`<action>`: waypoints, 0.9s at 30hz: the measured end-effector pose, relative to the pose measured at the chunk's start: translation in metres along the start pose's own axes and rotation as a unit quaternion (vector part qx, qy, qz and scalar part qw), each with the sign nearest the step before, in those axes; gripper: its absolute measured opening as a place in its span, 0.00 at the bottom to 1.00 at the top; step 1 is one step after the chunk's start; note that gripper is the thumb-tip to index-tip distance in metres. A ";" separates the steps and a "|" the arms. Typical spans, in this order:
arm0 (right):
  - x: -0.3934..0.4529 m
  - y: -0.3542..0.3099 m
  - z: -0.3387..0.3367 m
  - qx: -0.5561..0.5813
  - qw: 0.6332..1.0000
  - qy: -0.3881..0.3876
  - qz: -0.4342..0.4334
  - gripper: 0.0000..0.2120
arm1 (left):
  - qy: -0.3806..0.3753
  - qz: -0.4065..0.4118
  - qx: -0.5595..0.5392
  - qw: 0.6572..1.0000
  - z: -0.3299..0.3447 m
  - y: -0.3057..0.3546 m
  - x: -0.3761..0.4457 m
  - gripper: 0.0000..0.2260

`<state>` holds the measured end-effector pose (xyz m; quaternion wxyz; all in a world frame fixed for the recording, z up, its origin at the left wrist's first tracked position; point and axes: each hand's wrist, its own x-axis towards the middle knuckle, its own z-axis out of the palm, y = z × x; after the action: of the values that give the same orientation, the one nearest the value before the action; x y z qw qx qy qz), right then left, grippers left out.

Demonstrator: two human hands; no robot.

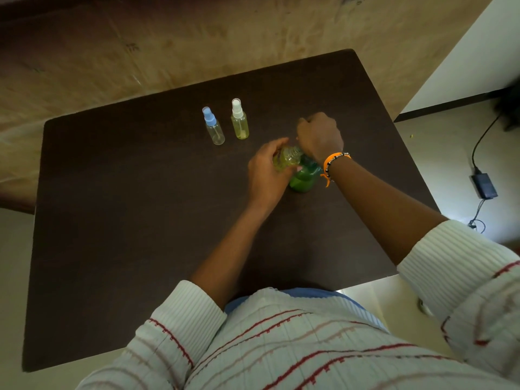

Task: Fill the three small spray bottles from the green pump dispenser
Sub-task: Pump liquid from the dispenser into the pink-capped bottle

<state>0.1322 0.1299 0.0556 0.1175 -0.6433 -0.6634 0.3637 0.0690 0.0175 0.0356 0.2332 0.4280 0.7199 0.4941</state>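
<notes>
The green pump dispenser [302, 177] stands on the dark table [140, 220], its top hidden under my right hand [319, 135], whose fingers are curled over the pump head. My left hand [266, 171] grips a small open spray bottle [287, 159] with yellowish liquid, tilted against the dispenser's spout. Two other small spray bottles stand upright at the back: a blue-capped clear one [213, 126] and a white-capped one [239, 119] holding yellowish liquid.
The table's right edge lies close to my right forearm. On the floor at the right lie a black power adapter [484, 185] and its cable. A tan floor stretches beyond the table's far edge.
</notes>
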 end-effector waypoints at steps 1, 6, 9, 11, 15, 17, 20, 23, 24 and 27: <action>-0.001 -0.001 0.000 -0.009 1.000 0.008 -0.005 0.19 | 0.000 -0.002 0.003 1.000 0.000 0.000 0.000 0.25; 0.002 0.000 -0.002 0.008 0.999 -0.034 0.012 0.21 | -0.007 -0.003 0.006 1.000 -0.002 0.000 -0.001 0.24; 0.002 0.000 -0.005 0.043 0.996 -0.075 0.034 0.26 | -0.010 -0.001 0.006 1.000 -0.004 0.001 -0.001 0.23; 0.002 0.000 -0.005 0.043 0.997 -0.064 0.031 0.25 | -0.007 -0.003 0.005 1.000 -0.005 0.000 -0.001 0.23; -0.001 0.000 -0.004 0.013 1.000 -0.002 0.016 0.20 | -0.006 -0.010 0.013 1.000 -0.002 0.000 0.001 0.23; -0.002 0.000 -0.004 0.009 1.000 0.003 0.009 0.19 | -0.009 -0.012 0.015 1.000 -0.001 0.000 0.000 0.23; -0.002 -0.002 -0.007 0.010 1.000 -0.025 0.011 0.22 | -0.011 -0.013 0.008 1.000 -0.002 0.000 0.000 0.23; 0.000 -0.004 -0.008 0.037 0.996 -0.068 0.038 0.24 | -0.011 -0.012 -0.004 1.000 -0.004 0.001 0.000 0.24; 0.000 -0.003 -0.008 0.043 0.996 -0.069 0.043 0.25 | -0.011 -0.012 -0.008 1.000 -0.004 0.001 0.000 0.24; 0.000 -0.001 -0.005 0.052 0.997 -0.034 0.038 0.23 | -0.007 -0.013 -0.008 1.000 -0.003 0.001 0.000 0.25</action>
<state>0.1341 0.1319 0.0594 0.1144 -0.6485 -0.6219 0.4238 0.0674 0.0160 0.0372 0.2484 0.4204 0.7197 0.4936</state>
